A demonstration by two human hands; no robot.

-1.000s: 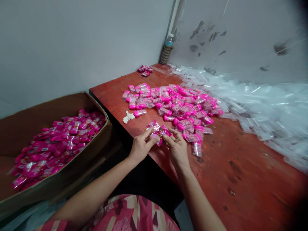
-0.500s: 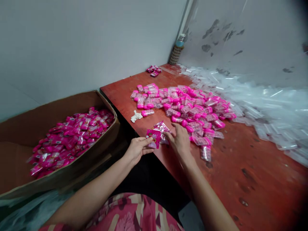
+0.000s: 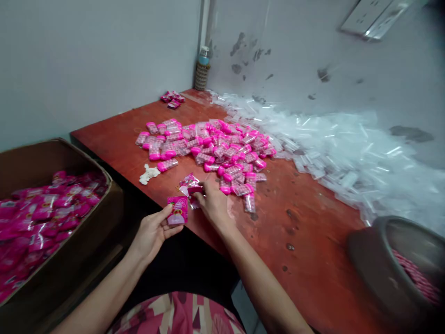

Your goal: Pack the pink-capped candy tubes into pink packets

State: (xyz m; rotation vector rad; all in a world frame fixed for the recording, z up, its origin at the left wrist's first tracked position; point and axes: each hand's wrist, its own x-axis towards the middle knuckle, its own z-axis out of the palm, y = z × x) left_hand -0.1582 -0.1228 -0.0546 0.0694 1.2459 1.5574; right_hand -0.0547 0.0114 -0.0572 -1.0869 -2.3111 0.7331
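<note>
Judging by how things lay, the work was well under way but far from finished. Many wrapped pink packets (image 3: 52, 204) were heaped in the cardboard box (image 3: 28, 160) to my left, and I took those to be the finished share. On the red table (image 3: 323, 269) a broad pile of pink-capped tubes (image 3: 222, 148), filled with small pale pink pieces, lay without wrappers, so I judged plenty was left there. Behind it, along the wall, spread a much larger bank of see-through plastic pieces (image 3: 333, 144), and the grey basin (image 3: 368, 260) at my right held pink beads (image 3: 415, 273); both seemed to me stock not yet used. The flat pink wrapper (image 3: 177, 211) in hand was up at the near edge of the table, over my lap side, well apart from the box. My left hand (image 3: 153, 232) had it clamped by its near side, thumb on the printed face and fingers behind and beneath, so most of the front showed. My right hand (image 3: 213, 204) was at the shiny wrappers (image 3: 189, 180) on the table, just beside the tubes, its fingers bent and low. A dark pink edge showed at those fingertips, but I cannot tell whether they were closed on it or merely touching.
</note>
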